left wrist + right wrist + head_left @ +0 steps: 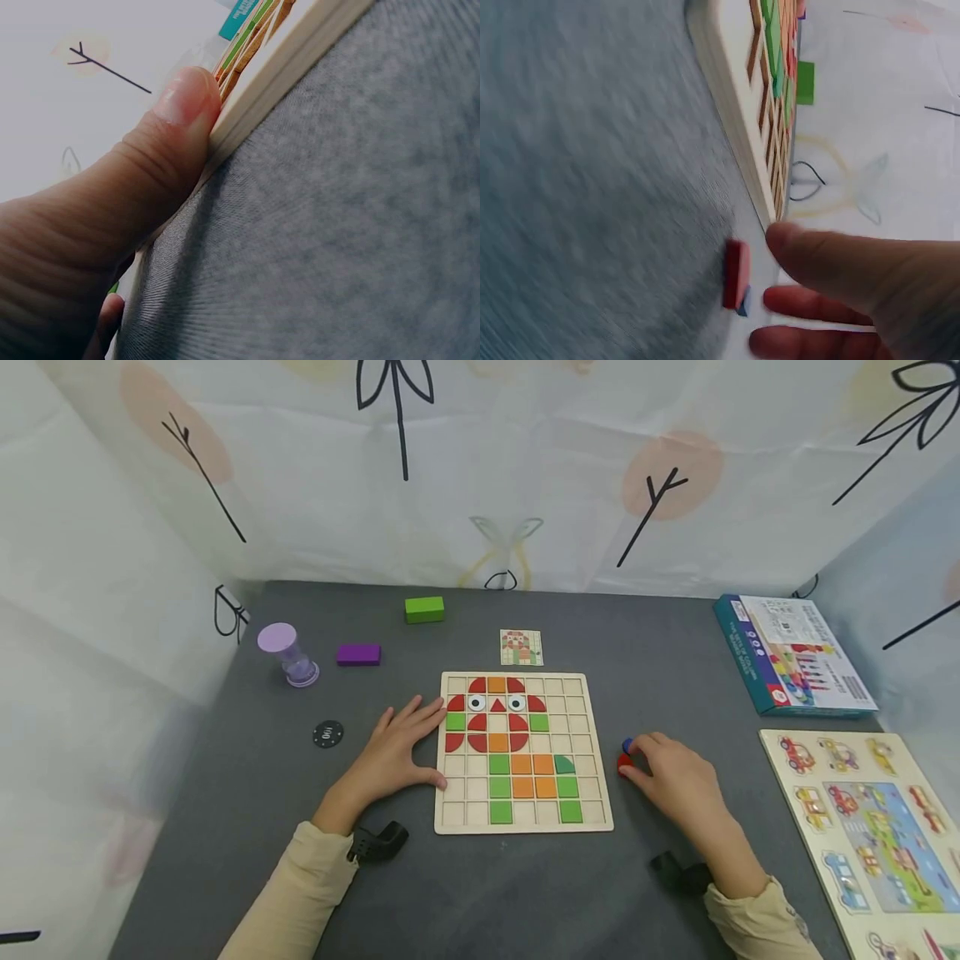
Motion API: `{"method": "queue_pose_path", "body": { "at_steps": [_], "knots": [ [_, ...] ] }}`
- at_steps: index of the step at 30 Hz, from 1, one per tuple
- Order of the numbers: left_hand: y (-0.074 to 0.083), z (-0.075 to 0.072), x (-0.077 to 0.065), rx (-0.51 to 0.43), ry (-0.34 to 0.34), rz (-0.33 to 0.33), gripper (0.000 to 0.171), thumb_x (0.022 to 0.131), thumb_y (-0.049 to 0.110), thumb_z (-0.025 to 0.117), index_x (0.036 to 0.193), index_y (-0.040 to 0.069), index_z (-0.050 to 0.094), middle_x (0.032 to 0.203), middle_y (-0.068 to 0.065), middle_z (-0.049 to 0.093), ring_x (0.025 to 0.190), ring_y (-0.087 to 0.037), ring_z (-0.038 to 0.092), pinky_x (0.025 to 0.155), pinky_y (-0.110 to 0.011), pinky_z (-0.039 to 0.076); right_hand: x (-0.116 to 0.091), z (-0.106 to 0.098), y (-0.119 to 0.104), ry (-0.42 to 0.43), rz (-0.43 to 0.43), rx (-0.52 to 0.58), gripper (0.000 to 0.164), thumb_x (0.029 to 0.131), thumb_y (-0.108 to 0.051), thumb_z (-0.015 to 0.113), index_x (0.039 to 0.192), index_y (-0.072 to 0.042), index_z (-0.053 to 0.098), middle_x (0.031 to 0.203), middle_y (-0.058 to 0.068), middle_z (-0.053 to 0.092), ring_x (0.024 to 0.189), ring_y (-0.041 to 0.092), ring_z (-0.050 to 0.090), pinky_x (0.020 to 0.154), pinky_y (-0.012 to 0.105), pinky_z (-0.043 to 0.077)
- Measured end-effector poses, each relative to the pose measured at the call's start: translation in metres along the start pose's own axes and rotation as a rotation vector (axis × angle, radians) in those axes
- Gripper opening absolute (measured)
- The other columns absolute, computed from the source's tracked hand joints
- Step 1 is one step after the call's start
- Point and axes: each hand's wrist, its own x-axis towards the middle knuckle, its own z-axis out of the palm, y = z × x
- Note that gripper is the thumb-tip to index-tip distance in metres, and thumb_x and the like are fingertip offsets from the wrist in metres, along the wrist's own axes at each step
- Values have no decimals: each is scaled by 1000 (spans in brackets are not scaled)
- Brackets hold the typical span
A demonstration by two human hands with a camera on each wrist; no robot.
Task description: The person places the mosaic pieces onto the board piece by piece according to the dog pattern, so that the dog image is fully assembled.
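Note:
A pale wooden grid board (pixel 525 829) lies in the middle of the table in the head view. Red, orange and green tiles fill many of its cells, with two round eyes near the top. My left hand (pixel 399 750) rests against the board's left edge, fingers stretched out; its thumb (pixel 184 105) touches the side in the left wrist view. To the right of the board, my right hand (pixel 678 777) is beside a small red piece (pixel 736 274) and a blue piece (pixel 745 301). The right wrist view shows its thumb and fingers apart from both pieces.
A small picture card (pixel 521 647) lies behind the board. Farther left are a green block (pixel 424 610), a purple block (pixel 358 654), an hourglass-shaped purple object (pixel 288 654) and a black disc (pixel 327 733). On the right lie a box (pixel 795 656) and a vehicle puzzle board (pixel 813 827).

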Motion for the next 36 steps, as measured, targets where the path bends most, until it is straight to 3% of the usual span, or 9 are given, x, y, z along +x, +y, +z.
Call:
{"method": "queue_pose_path", "body": {
  "at_steps": [3, 10, 15, 20, 25, 31, 36],
  "knots": [
    [1, -2, 0, 6, -5, -6, 104, 54, 59, 72, 140, 16, 31, 146, 1, 25, 136, -26, 10, 104, -54, 2, 0, 3, -3, -14, 79, -18, 31, 71, -34, 73, 84, -9, 61, 67, 0, 52, 55, 13, 44, 44, 26, 35],
    [0, -3, 3, 17, -16, -9, 104, 55, 59, 72, 140, 19, 29, 146, 4, 23, 136, -23, 9, 105, -53, 1, -1, 6, -8, -57, 189, -12, 31, 74, -30, 71, 88, -6, 58, 61, 0, 45, 50, 15, 40, 41, 26, 28],
    [0, -3, 4, 15, -11, 0, 104, 54, 60, 72, 140, 18, 30, 146, 4, 23, 136, -23, 9, 105, -53, 2, -4, 6, -6, -73, 217, 16, 29, 75, -30, 69, 89, -6, 57, 60, 1, 43, 49, 15, 38, 40, 26, 26],
    [-2, -4, 3, 10, -9, 2, 105, 54, 60, 72, 140, 17, 30, 146, 3, 24, 136, -25, 10, 105, -54, 2, -2, 3, -6, -40, 142, 9, 25, 74, -27, 70, 85, -8, 58, 62, 0, 45, 50, 14, 39, 41, 26, 27],
    [-3, -4, 1, 9, 1, -4, 105, 54, 59, 73, 140, 17, 31, 146, 2, 25, 136, -25, 10, 104, -54, 2, 16, -4, -30, 6, -3, 10, 27, 73, -26, 72, 91, -9, 63, 75, 2, 56, 59, 12, 46, 47, 26, 38],
    [-3, 0, -1, 13, -6, -15, 104, 55, 61, 71, 140, 18, 29, 146, 4, 23, 136, -24, 10, 105, -53, 2, 46, -2, -63, -44, -195, -49, 22, 74, -26, 71, 91, -14, 64, 80, -2, 57, 62, 10, 47, 50, 24, 40],
    [-2, 1, -1, -1, 1, 4, 104, 54, 61, 71, 140, 17, 31, 146, 3, 25, 136, -24, 11, 105, -54, 2, 57, 6, -72, -82, -240, -95, 19, 75, -26, 70, 89, -14, 66, 77, -3, 56, 60, 9, 46, 48, 22, 39]
  ]
}}
